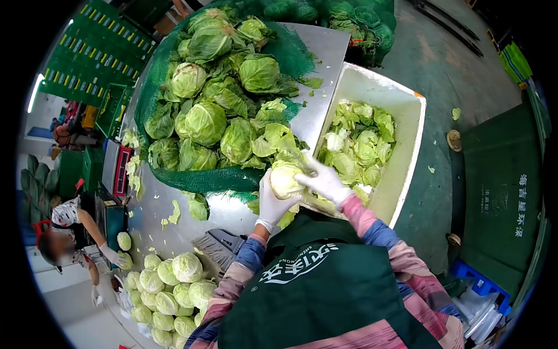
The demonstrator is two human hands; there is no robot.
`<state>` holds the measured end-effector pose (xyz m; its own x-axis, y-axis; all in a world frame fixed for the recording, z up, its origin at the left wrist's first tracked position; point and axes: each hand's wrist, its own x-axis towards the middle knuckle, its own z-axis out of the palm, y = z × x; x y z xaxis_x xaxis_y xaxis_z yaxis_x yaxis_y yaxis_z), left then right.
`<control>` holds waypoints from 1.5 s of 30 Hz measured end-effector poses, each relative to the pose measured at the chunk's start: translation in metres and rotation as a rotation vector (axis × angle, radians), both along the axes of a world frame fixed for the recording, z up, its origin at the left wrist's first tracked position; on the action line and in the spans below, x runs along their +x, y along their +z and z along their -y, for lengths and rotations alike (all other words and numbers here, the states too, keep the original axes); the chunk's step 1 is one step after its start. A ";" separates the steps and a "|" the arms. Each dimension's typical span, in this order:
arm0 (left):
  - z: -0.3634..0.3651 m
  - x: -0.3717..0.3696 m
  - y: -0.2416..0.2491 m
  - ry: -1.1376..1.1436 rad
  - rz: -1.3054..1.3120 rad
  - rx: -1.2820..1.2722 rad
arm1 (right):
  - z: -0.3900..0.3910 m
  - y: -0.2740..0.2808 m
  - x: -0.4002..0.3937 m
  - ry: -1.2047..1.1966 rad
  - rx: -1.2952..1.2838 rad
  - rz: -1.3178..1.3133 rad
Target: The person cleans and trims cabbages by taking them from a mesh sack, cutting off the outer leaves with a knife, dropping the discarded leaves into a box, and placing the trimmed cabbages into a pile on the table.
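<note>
A pale, trimmed cabbage (285, 179) sits in my left hand (272, 202), whose white-gloved fingers cup it from the left and below. My right hand (325, 181), also gloved in white, reaches in from the right with its thumb against the cabbage. Its other fingers are bent around a loose outer cabbage leaf (297, 157) at the far side, partly hidden. Just beyond both hands lies a heap of leafy green cabbages (206, 123) on green netting (203, 177). Right of my hands stands a white foam box (408, 157) holding torn leaves (367, 148).
Trimmed cabbages (174, 291) are piled at the lower left. A brush (218, 247) lies on the metal table (157, 203) among leaf scraps. A co-worker (72, 224) handles a cabbage at the left. A large green bin (500, 180) stands on the right, and filled net sacks (363, 29) at the back.
</note>
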<state>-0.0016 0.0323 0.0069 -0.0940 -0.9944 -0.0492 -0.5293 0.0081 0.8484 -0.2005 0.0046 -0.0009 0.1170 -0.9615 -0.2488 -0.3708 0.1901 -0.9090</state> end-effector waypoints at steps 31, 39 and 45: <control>0.024 -0.006 0.062 0.077 -1.963 0.872 | 0.037 0.078 -0.027 -0.401 -0.072 0.183; 0.021 0.014 0.061 -0.038 -1.738 0.892 | 0.039 0.106 0.025 -0.055 -0.155 0.273; 0.012 0.016 0.069 0.175 -1.342 0.839 | 0.038 0.089 0.039 0.101 -0.210 0.013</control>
<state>0.0146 0.0205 0.0761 -0.4108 -0.7320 -0.5435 0.6289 -0.6591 0.4124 -0.1611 -0.0335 0.0877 0.2167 -0.9753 -0.0426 -0.3663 -0.0408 -0.9296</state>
